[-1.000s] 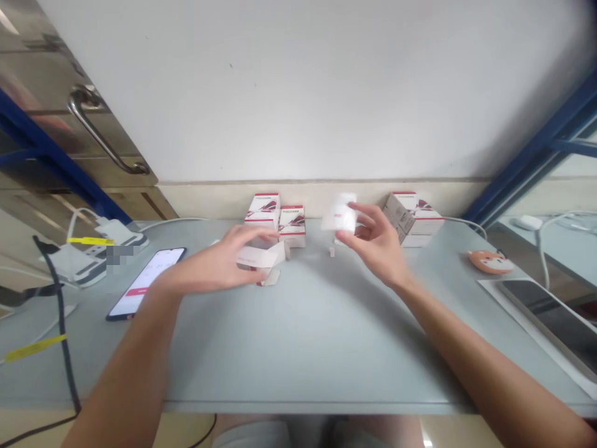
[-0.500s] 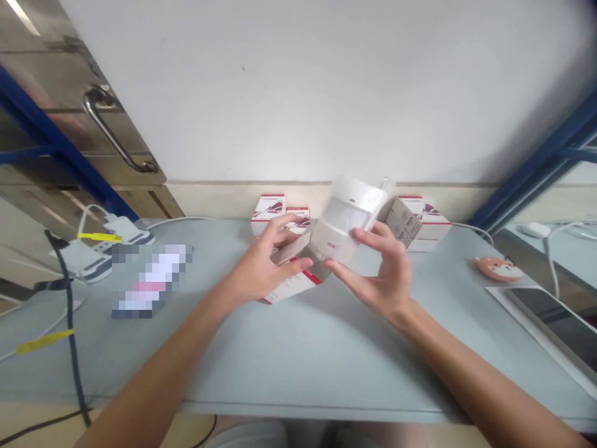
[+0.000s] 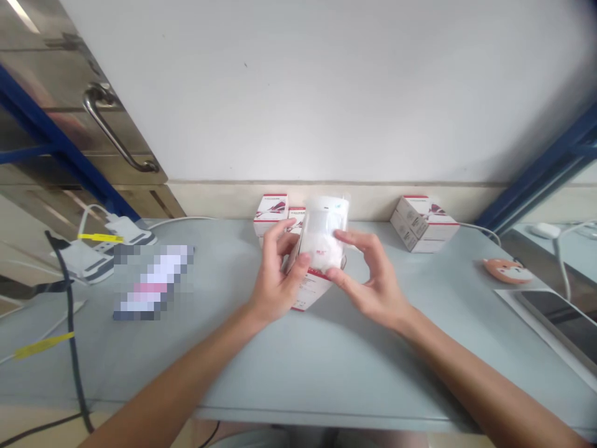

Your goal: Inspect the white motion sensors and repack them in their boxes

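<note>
A white motion sensor (image 3: 321,239) in a clear plastic bag stands upright at the mouth of a white and red cardboard box (image 3: 313,291), its lower end at the opening. My right hand (image 3: 375,280) pinches the sensor's right side between thumb and fingers. Around the left side of the box, my left hand (image 3: 280,274) is closed, its thumb near the top edge and close to the sensor. The palm hides part of the box.
Behind my left hand stand closed white and red boxes (image 3: 272,208); more stacked boxes (image 3: 431,224) are at the right rear. A pixelated phone-like object (image 3: 153,283) and power strips (image 3: 96,261) lie left. An orange animal-faced case (image 3: 506,270) and a dark tablet (image 3: 559,317) lie right.
The sensor has moved left and down from a tilted pose to upright over the box. My right hand came along with it, and my left hand with the box shifted slightly right.
</note>
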The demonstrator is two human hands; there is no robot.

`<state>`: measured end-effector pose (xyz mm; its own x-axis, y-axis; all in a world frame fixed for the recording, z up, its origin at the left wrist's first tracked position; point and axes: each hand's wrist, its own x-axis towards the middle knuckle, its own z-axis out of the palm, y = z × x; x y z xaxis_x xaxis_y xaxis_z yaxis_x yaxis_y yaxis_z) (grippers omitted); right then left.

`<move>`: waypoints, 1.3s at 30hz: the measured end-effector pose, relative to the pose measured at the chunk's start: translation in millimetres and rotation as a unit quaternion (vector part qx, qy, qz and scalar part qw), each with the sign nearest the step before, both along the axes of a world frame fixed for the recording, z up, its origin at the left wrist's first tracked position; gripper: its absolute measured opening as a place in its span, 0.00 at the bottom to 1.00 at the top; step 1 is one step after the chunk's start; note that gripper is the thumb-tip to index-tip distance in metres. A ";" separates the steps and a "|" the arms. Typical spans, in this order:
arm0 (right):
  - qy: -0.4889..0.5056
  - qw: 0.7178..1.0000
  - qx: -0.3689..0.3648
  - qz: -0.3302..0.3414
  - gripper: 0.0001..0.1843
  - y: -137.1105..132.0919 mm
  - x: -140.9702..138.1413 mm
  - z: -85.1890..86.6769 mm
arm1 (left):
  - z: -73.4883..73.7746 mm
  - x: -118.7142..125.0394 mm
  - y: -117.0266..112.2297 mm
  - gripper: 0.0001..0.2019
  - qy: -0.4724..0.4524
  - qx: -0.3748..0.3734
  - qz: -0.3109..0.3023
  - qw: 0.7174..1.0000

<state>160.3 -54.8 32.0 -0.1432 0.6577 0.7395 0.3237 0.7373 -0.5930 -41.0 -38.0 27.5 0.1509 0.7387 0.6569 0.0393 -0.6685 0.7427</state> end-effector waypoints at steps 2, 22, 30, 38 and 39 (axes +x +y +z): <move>0.009 1.000 -0.022 0.005 0.26 -0.5 0.3 2.0 | -1.9 1.7 -0.7 0.24 -0.011 -0.013 0.002 1.000; -0.048 0.996 0.064 -0.038 0.35 -9.3 -11.6 -3.5 | -1.9 3.9 -1.9 0.18 0.051 0.084 0.121 0.988; -0.084 0.996 0.024 -0.002 0.11 -11.5 3.2 16.9 | -2.2 1.7 -3.9 0.12 0.058 0.137 0.083 0.985; -0.168 0.983 0.065 -0.016 0.15 -16.4 6.2 34.8 | -1.7 2.2 -4.8 0.13 0.112 0.235 0.010 0.966; -0.174 0.982 0.072 -0.011 0.14 -16.8 5.7 35.0 | -3.0 3.1 -5.3 0.14 0.108 0.241 0.014 0.964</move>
